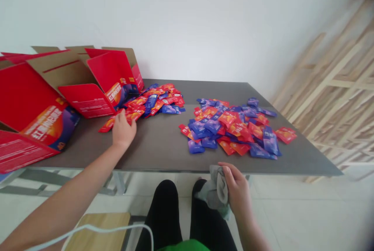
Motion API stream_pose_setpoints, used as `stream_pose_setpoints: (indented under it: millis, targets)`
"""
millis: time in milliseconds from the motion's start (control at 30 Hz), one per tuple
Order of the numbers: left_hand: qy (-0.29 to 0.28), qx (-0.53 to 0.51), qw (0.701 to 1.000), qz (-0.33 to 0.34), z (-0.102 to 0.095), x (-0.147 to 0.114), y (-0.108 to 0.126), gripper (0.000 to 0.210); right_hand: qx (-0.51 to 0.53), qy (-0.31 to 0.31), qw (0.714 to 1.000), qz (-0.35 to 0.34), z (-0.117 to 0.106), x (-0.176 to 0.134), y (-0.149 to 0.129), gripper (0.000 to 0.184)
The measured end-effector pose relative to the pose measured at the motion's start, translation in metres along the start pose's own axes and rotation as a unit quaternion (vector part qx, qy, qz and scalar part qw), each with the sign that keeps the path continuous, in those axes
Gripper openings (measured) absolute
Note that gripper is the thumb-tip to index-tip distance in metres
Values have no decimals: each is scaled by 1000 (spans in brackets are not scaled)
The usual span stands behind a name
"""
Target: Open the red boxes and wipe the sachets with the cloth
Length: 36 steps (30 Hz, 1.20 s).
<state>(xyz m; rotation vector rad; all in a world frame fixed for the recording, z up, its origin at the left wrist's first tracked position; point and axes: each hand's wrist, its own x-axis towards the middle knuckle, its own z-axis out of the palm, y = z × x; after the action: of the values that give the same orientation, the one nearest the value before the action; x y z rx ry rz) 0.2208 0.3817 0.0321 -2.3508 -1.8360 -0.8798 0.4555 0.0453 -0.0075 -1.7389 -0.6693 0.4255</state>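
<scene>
My left hand (124, 129) is at the near left edge of a pile of red and purple sachets (159, 99), its bent fingers closed on a red sachet (107, 124) on the table. Part of that sachet is hidden beneath the fingers. Off the table's front edge, above my lap, my right hand (238, 188) grips a crumpled grey cloth (216, 188) between thumb and fingers. A second, wider heap of red and purple sachets (233, 126) lies on the right half of the table, beyond the right hand and touched by neither hand.
Open red cardboard boxes (87, 99) stand in a row along the left of the dark grey table (157, 142). A white wall rises behind it. Wooden slats (336, 79) lean at the right. A wooden stool (97, 231) and a white cable (111, 229) are below left.
</scene>
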Motion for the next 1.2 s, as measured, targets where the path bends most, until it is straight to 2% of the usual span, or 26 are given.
stream_pose_setpoints:
  millis: [67, 167, 267, 367, 467, 533, 600, 667, 700, 733, 767, 800, 833, 867, 900, 933, 1000, 1067, 1100, 1200]
  targets:
    - [-4, 41, 997, -58, -4, 16, -36, 67, 3, -15, 1000, -7, 8, -3, -5, 45]
    - [-58, 54, 992, -100, -6, 29, -70, 60, 2, -31, 999, -17, 17, -9, -14, 45]
    - [-121, 51, 986, -99, -8, 29, -86, 44, 0, -37, 999, -23, 22, -15, -20, 46]
    - [-141, 44, 985, -84, -19, 20, -94, 39, -4, -40, 999, -21, 22, -21, -22, 45]
    - [-138, 17, 987, -78, -37, 4, -94, 40, -5, -39, 999, -16, 22, -23, -20, 45]
    - [-130, -18, 988, -78, -50, -14, -85, 39, 1, -30, 999, -16, 22, -24, -19, 44]
    - [-129, -70, 986, -74, -63, -40, -65, 39, 9, -6, 1000, -19, 23, -24, -20, 43]
    - [-151, -145, 976, -65, -73, -75, -36, 40, 18, 37, 998, -47, 27, -27, -26, 38]
    - [-171, -207, 961, -63, -77, -94, -19, 42, 24, 64, 994, -81, 30, -30, -31, 35]
    - [-229, -361, 900, -87, -82, -113, -2, 43, 31, 90, 987, -129, 34, -35, -38, 32]
    - [-292, -482, 818, -112, -85, -131, 15, 44, 39, 108, 976, -187, 39, -40, -45, 29]
    - [-335, -557, 747, -135, -88, -149, 29, 44, 43, 105, 962, -250, 45, -47, -53, 27]
    - [-367, -599, 697, -143, -90, -164, 42, 42, 36, 76, 947, -310, 52, -53, -60, 26]
    - [-391, -623, 663, -139, -90, -178, 52, 40, 18, 28, 931, -362, 59, -59, -67, 26]
    - [-403, -634, 648, -127, -90, -190, 59, 36, -13, -30, 916, -400, 65, -64, -71, 26]
    - [-406, -633, 649, -110, -89, -199, 64, 33, -50, -81, 902, -420, 71, -66, -74, 25]
    - [-410, -607, 676, -75, -86, -211, 68, 29, -119, -130, 888, -424, 77, -66, -71, 25]
    - [-433, -568, 698, -51, -85, -217, 70, 32, -156, -126, 892, -406, 76, -57, -61, 26]
    - [-451, -554, 698, -47, -86, -219, 71, 34, -167, -122, 896, -393, 74, -50, -55, 27]
    - [-505, -558, 655, -62, -87, -223, 72, 39, -195, -70, 923, -325, 61, -28, -41, 28]
